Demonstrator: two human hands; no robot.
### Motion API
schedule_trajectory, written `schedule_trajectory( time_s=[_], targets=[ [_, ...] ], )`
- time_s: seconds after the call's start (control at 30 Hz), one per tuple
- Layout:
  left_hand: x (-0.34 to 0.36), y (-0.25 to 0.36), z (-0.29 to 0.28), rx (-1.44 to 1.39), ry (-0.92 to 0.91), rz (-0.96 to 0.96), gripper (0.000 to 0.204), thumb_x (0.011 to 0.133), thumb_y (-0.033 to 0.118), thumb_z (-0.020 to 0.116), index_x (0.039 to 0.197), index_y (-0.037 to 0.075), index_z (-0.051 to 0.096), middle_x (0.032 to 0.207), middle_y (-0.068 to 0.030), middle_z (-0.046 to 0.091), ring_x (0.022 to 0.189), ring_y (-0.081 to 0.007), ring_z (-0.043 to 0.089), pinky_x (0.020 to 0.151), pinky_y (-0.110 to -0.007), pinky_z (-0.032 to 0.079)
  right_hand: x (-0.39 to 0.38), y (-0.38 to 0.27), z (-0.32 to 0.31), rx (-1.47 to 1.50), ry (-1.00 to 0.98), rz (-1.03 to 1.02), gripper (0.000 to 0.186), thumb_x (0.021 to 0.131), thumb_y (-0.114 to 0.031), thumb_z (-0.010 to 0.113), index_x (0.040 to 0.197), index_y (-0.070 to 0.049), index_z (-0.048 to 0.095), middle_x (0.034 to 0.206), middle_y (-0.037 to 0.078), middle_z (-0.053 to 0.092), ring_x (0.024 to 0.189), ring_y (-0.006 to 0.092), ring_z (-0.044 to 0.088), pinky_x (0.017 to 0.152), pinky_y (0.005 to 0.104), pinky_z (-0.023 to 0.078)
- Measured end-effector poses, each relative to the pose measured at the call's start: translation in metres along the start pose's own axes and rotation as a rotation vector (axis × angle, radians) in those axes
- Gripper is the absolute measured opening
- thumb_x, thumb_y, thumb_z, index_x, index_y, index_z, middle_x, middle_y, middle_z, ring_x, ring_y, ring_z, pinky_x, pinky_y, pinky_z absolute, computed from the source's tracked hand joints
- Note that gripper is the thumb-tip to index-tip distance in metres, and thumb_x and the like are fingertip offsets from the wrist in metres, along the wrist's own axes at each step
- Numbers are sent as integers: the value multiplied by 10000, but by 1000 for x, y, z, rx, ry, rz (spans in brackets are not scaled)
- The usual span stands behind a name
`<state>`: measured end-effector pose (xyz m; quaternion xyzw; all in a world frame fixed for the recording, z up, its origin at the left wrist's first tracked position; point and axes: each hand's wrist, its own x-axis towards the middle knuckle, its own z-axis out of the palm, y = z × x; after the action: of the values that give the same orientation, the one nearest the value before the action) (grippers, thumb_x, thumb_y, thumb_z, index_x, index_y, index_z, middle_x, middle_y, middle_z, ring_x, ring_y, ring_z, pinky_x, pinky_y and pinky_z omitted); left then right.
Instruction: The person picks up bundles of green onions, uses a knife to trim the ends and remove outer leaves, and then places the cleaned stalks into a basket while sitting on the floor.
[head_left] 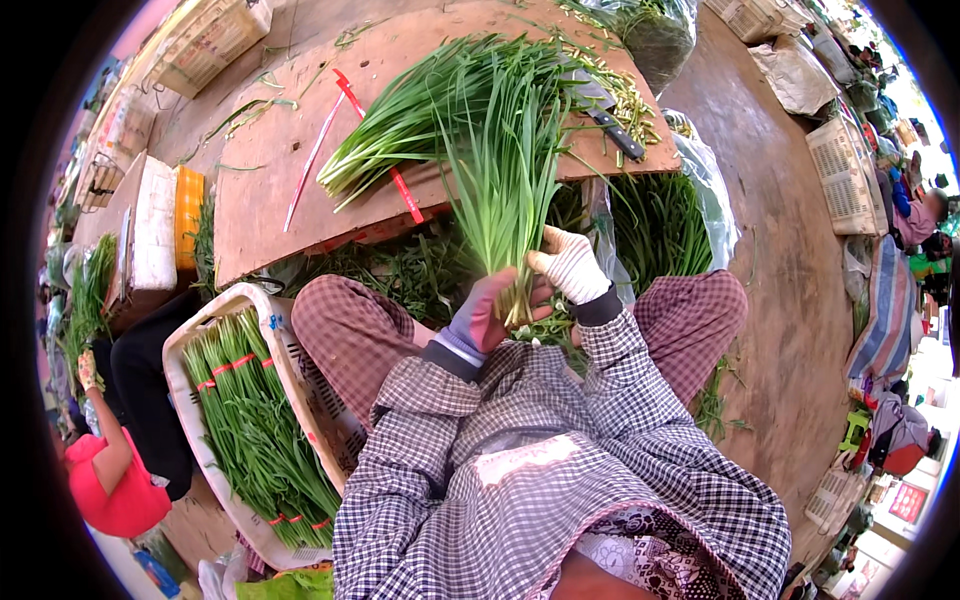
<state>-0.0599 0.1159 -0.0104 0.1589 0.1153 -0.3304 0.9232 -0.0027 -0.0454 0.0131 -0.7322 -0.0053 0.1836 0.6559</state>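
My left hand point(487, 312), in a pink and grey glove, is closed around the pale stem ends of a bunch of garlic chives point(505, 185). The leaves point away from me, over the near edge of a wooden board point(255, 200). On the bunch's right side, my right hand point(574, 264), in a white striped glove, pinches at the stems; what lies between its fingertips is partly hidden. A larger pile of garlic chives point(400, 115) covers the board's middle. Red tie strips point(395, 182) lie beside and under it. A knife point(612, 130) with a black handle rests at the right among cut stem ends point(625, 85).
A white crate point(174, 345) of red-tied bundles stands by my left knee. Under the board's right side sits a plastic bag point(712, 190) of greens. Another bag point(668, 50) is beyond. At far left, a person in a pink top point(125, 485) handles greens.
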Motion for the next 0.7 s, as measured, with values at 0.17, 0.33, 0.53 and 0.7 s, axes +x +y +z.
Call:
schedule_trajectory(
  time_s=[0.17,0.33,0.53,0.7],
  targets=[
    [4,-3,12,241,191,95,153,907,129,573,1015,28,535,817,-66,602,601,-94,539,508,-246,462,-3,-21,-3,-290,-31,65,324,812,-161,612,1074,29,598,788,123,670,658,150,622,604,296,509],
    [12,-10,5,318,279,146,141,891,109,575,1001,33,531,770,-38,565,586,-91,510,506,-235,440,-12,-28,-5,-554,119,8,340,774,-314,691,829,20,654,687,157,641,609,230,621,590,337,499],
    [13,-12,13,344,254,169,129,885,102,568,989,42,523,718,-9,524,587,-101,501,509,-245,442,-13,-25,5,-541,127,11,353,746,-331,714,812,11,651,664,165,632,598,238,631,581,337,506],
    [15,-17,12,447,332,220,219,818,68,628,1007,23,527,763,-32,577,641,-118,576,529,-262,487,-8,-23,4,-719,96,1,529,687,-502,711,788,12,628,674,168,629,630,270,632,600,353,511]
  ],
)
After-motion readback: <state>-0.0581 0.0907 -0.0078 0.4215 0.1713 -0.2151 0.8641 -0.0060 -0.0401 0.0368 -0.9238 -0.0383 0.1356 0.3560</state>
